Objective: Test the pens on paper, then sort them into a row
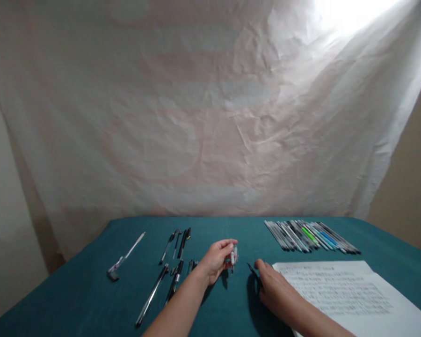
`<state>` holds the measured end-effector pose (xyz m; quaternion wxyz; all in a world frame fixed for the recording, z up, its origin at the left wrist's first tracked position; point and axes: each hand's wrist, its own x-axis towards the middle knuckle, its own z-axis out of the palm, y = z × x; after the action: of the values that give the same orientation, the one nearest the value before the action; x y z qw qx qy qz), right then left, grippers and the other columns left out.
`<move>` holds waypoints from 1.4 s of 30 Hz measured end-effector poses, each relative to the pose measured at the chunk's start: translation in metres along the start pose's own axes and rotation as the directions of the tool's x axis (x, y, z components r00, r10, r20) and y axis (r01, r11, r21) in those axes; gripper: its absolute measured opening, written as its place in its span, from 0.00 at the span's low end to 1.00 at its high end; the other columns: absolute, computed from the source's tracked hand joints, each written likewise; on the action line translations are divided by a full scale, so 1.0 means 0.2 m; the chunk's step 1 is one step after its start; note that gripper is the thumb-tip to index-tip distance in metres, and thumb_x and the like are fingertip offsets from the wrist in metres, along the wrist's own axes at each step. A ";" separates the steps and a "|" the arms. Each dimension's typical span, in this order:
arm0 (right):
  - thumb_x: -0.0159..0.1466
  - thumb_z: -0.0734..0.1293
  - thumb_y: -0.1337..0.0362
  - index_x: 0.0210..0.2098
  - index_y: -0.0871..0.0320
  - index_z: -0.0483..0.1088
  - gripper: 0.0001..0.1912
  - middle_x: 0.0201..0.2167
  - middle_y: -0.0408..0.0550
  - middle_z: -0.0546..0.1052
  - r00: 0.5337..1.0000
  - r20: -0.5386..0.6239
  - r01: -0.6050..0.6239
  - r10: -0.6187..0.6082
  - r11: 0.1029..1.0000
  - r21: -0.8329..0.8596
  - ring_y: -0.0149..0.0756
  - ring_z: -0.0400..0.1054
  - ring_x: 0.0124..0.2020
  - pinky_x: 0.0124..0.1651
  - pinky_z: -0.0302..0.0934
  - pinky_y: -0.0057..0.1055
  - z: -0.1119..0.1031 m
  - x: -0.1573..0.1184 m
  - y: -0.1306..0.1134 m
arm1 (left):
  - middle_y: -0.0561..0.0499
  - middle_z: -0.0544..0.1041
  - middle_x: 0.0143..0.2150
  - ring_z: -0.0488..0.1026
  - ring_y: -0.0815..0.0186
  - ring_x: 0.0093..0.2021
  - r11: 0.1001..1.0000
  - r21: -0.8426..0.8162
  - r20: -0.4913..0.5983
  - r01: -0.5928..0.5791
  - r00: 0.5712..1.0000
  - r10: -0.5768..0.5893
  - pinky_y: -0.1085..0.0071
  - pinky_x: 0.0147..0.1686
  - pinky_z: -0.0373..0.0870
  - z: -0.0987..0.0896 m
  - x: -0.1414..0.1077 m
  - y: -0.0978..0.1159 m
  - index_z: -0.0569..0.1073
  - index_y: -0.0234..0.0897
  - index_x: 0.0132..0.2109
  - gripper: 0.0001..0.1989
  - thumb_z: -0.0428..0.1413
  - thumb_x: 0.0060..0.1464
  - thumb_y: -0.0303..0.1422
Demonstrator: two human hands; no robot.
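Observation:
My left hand (215, 262) is raised over the middle of the table, its fingers closed on short whitish pen-like pieces (233, 257) with small red and greenish marks. Their exact kind is too small to make out. To its right, my right hand (273, 288) pinches a slim dark pen (252, 269), whose tip points up and to the left. The hands are apart, with a gap of cloth between them. Left of my left forearm lie a clear-barrelled pen (152, 296) and a black pen (176, 281); my forearm partly hides other pens near there.
A row of many pens (310, 236), one bright green, lies at the back right. Handwritten paper sheets (337, 295) rest at the front right. Several black pens (184, 241) lie back left of centre. Farther left are a white stick-like piece (135, 244) and a dark-ended object (114, 271).

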<state>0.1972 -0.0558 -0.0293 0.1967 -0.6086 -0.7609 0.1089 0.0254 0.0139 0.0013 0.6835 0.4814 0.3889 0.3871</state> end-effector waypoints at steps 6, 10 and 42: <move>0.51 0.56 0.76 0.40 0.61 0.63 0.17 0.27 0.50 0.74 0.997 0.061 -0.057 0.047 0.983 0.173 0.36 0.69 0.29 0.30 0.57 0.26 -0.10 0.06 0.09 | 0.52 0.67 0.31 0.63 0.74 0.28 0.998 0.006 -0.063 -0.069 0.996 0.069 0.79 0.25 0.59 0.09 -0.10 -0.05 0.69 0.34 0.45 0.19 0.57 0.44 0.37; 0.58 0.54 0.65 0.29 0.59 0.64 0.09 0.17 0.42 0.69 0.976 0.195 -0.178 0.101 0.883 0.434 0.29 0.65 0.16 0.18 0.54 0.22 -0.16 0.11 0.13 | 0.52 0.65 0.31 0.63 0.73 0.28 0.996 -0.070 -0.028 -0.063 0.998 0.061 0.79 0.25 0.60 0.13 -0.20 -0.13 0.69 0.36 0.46 0.21 0.56 0.44 0.41; 0.60 0.57 0.51 0.36 0.56 0.61 0.15 0.46 0.50 0.71 1.000 -0.011 0.011 -0.003 0.317 0.948 0.38 0.63 0.47 0.51 0.53 0.40 -0.14 0.04 -0.18 | 0.52 0.68 0.26 0.62 0.73 0.26 0.986 0.030 0.137 -0.161 0.978 0.156 0.76 0.27 0.56 0.14 -0.26 -0.12 0.74 0.31 0.39 0.18 0.56 0.46 0.42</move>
<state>0.1760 -0.0593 0.0129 0.5184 -0.3759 -0.5557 0.5302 0.0326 -0.0490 -0.0064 0.6651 0.5496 0.3103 0.3991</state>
